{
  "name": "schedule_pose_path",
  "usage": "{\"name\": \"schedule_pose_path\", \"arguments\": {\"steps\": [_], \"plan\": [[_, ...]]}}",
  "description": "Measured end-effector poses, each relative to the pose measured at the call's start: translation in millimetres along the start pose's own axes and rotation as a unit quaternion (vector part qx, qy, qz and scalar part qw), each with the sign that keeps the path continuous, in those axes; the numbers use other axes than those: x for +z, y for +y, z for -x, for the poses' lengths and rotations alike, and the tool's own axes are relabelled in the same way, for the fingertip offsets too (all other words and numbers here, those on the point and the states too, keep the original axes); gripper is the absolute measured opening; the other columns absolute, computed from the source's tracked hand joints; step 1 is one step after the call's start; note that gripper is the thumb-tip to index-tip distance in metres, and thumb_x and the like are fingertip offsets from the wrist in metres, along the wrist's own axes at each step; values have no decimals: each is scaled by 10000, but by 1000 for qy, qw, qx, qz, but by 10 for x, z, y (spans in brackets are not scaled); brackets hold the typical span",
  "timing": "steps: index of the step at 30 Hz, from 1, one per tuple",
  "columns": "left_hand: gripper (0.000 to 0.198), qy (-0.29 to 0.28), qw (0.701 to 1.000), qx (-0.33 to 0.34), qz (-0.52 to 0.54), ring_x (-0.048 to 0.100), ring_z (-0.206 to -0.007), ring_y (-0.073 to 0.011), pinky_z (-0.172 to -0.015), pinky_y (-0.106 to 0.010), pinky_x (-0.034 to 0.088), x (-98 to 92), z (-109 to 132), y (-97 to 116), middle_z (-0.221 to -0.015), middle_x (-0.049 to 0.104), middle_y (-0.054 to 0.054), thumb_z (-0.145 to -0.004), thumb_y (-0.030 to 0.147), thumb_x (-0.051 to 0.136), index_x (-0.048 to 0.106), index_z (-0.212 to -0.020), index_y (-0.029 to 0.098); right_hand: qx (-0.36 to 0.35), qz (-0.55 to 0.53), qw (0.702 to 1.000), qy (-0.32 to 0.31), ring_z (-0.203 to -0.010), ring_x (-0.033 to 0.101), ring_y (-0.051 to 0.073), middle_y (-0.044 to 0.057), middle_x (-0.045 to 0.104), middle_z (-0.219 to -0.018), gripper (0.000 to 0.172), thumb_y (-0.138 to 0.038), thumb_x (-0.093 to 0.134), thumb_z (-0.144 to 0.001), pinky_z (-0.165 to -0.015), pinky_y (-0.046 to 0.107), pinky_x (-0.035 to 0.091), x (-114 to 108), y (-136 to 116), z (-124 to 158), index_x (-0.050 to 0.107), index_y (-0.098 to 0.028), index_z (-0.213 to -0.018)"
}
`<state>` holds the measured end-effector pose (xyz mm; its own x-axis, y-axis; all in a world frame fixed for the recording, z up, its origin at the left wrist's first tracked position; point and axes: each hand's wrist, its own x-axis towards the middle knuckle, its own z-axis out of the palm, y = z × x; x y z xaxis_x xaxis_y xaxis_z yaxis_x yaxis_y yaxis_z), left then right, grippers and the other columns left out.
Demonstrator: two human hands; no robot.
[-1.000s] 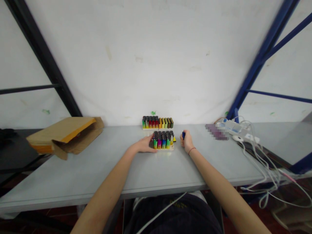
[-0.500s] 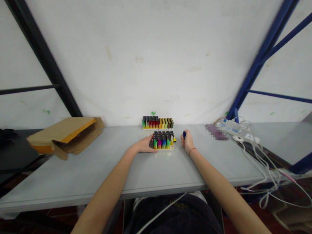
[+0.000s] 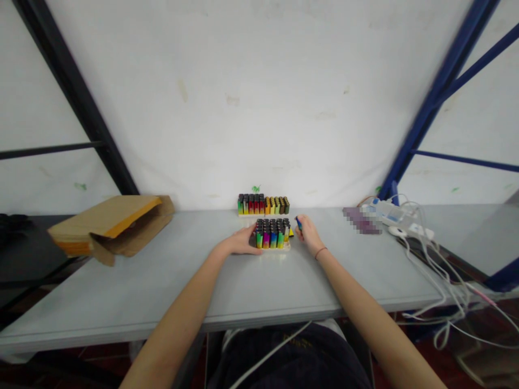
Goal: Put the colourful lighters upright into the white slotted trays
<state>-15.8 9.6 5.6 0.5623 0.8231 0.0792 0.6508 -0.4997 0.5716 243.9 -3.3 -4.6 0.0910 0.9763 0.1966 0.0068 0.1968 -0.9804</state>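
One cardboard box sits left, white cables right; lighter trays between.

Two hands — two groups of lighters, one held lighter — one cardboard package

Wears a near-black garment, marked at the front with small, blurred yellowish lettering; displays a pale cord slanting across the cloth; carries a thin, reddish band round the right wrist; leaves both forearms bare, likewise the left hand and right hand.
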Motion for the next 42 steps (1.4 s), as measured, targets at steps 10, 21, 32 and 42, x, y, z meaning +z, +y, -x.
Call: {"name": "schedule_pose_path", "arguments": {"steps": [10,21,32,42], "plan": [[1070,-26,999,12,32,548,-1092,-322,-934,-371,439,-67,29,-1,-1282,535,-133,-571,463,775,245,-1430,107,-101,80,987,-92,-768,577,170,43,670,-812,312,-410,679,-689,-704,290,471,-207,-203,46,704,-155,-867],[951,-23,999,16,33,514,-1149,-324,-986,-404,400,-99,50,-5,-1308,523,-121,-581,435,775,352,-1379,140,-113,75,983,-127,-599,592,136,22,674,-701,340,-382,740,-636,-597,264,484,-88,-95,59,645,-162,-877],[960,-4,999,20,38,506,-1164,-344,-1006,-417,377,-80,32,-50,-1316,530,-111,-536,435,798,399,-1365,164,-184,191,962,-72,-585,568,142,60,690,-823,389,-439,496,-847,-599,276,466,-92,-136,94,704,-167,-1032],[916,-14,1000,7,2,496,-1173,-342,-1002,-415,378,-76,25,-48,-1326,514,-128,-567,452,769,404,-1348,141,-141,539,829,-50,-873,589,198,99,670,-895,337,-395,436,-903,-816,280,394,-79,126,-75,714,-205,-889]]}}
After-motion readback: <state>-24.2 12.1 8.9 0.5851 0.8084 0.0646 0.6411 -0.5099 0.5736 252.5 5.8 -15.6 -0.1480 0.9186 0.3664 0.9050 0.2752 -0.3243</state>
